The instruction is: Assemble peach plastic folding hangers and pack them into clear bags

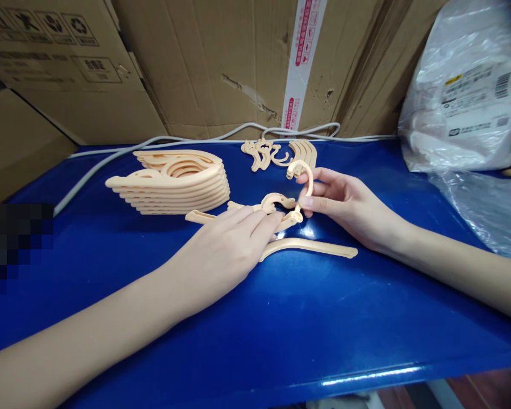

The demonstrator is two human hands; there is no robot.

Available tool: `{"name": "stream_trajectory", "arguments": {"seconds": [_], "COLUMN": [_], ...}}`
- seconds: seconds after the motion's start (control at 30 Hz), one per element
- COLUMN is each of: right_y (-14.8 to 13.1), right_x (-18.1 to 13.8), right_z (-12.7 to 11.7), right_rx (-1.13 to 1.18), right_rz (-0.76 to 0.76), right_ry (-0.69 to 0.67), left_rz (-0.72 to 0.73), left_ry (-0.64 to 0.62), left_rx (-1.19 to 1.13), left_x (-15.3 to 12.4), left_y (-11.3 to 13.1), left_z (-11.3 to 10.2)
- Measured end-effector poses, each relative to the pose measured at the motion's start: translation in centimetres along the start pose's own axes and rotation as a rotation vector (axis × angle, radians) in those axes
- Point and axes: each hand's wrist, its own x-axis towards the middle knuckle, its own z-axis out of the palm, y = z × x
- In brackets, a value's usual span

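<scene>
My right hand point(338, 201) pinches a beige plastic hanger hook point(310, 180) between thumb and fingers, its curve pointing up and to the left. The hook's lower end meets a beige hanger arm point(293, 219) on the table. Over that arm lies my left hand point(238, 238), fingers bent and closed around it; its fingertips are partly hidden. Behind the left hand, a curved hanger piece point(276, 199) shows. A separate curved hanger arm point(310, 245) lies in front, its left end beside my left fingers.
A neat stack of beige hanger parts point(174, 184) stands at the left. Small loose hooks point(258, 154) and curved pieces point(304, 153) lie at the back. A white cable point(153, 140) runs along the cardboard point(221, 57). Clear plastic packaging point(464, 91) sits at the right of the blue table point(344, 324).
</scene>
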Motion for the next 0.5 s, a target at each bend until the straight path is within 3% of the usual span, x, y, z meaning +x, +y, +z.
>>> {"name": "stream_trajectory", "arguments": {"seconds": [0.5], "right_y": [-1.2], "right_x": [-0.6], "right_z": [1.1], "right_rx": [-0.153], "right_rz": [-0.099], "right_ry": [0.029], "left_rz": [0.038], "left_ry": [-0.022], "left_rx": [0.039], "left_x": [0.5], "left_y": [0.1], "left_z": [-0.2]}}
